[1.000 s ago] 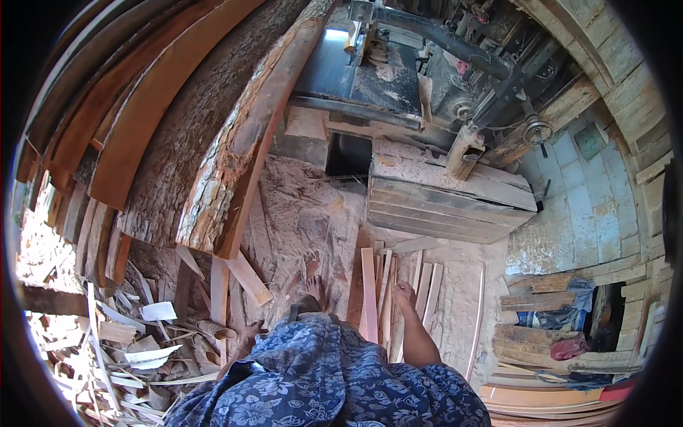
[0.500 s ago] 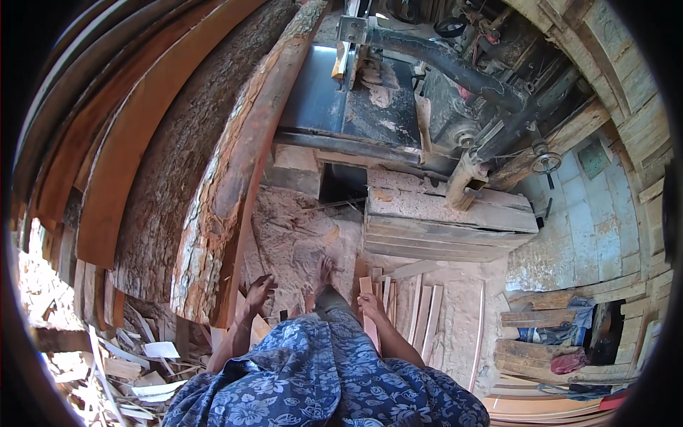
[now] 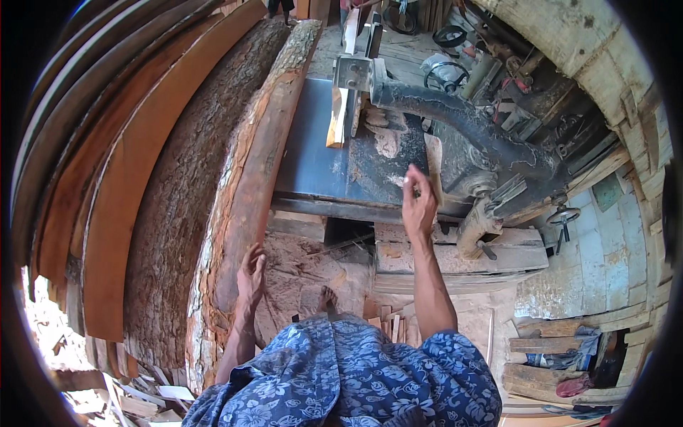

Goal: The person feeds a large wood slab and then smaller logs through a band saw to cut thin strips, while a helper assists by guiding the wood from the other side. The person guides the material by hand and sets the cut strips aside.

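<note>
My right hand point(image 3: 418, 203) is stretched forward near the front edge of a dark metal saw table point(image 3: 306, 160). Its fingers are loosely bent and apart, with nothing in them. Farther off, a pale wooden strip point(image 3: 336, 127) lies on the table beside the saw's upright guide point(image 3: 353, 75). My left hand point(image 3: 251, 269) is low at the right edge of a long bark-edged slab point(image 3: 249, 192); whether it touches the slab I cannot tell. Its fingers are slightly curled and apart, holding nothing I can see. Sawdust point(image 3: 384, 132) covers part of the table's right half.
More slabs and boards point(image 3: 135, 192) lean on the left, with wood offcuts point(image 3: 142, 406) below. A thick curved machine arm point(image 3: 455, 117) and a handwheel point(image 3: 563, 215) are on the right. A dusty wooden box point(image 3: 455, 260) stands before the table. People's legs point(image 3: 281, 8) show at the far end.
My right hand has risen from low beside my body and reached forward to the table. My left hand has moved slightly forward toward the slab. The view has tipped up, showing more beyond the table.
</note>
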`<action>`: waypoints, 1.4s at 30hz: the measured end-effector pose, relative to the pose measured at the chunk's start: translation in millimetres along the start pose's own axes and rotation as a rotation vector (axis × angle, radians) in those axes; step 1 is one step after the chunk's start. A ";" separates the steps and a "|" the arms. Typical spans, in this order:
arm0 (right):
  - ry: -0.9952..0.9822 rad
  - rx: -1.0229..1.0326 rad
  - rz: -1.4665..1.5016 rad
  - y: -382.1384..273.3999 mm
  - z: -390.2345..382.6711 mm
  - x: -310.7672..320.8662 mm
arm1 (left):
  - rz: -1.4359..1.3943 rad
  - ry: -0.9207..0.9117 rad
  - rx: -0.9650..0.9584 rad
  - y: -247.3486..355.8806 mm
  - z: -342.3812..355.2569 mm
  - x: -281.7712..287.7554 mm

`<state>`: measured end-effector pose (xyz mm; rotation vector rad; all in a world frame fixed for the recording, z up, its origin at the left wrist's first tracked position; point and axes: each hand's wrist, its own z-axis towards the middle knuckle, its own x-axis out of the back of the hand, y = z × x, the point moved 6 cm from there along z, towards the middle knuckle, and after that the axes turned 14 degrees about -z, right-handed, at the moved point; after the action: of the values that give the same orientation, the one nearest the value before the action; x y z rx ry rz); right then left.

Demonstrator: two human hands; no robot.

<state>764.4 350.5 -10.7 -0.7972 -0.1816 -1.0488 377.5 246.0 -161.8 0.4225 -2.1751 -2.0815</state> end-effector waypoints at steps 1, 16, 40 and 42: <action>0.152 0.104 -0.112 -15.2 38.0 14.3 | 0.117 0.003 -0.062 18.9 10.0 -6.2; 0.378 0.215 -0.680 -22.0 137.7 -3.9 | 0.661 0.043 -0.416 45.5 47.4 -27.2; -0.781 -0.569 0.233 29.5 -178.2 -133.1 | 0.341 -0.258 0.059 -29.3 3.5 -58.2; -0.980 -0.657 0.404 34.8 -255.6 -136.2 | 0.252 -0.316 0.292 -63.3 -23.9 -59.9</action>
<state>665.3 285.4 -277.2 -1.8280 -0.4908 -0.2394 449.2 237.3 -216.1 -0.1700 -2.5608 -1.8032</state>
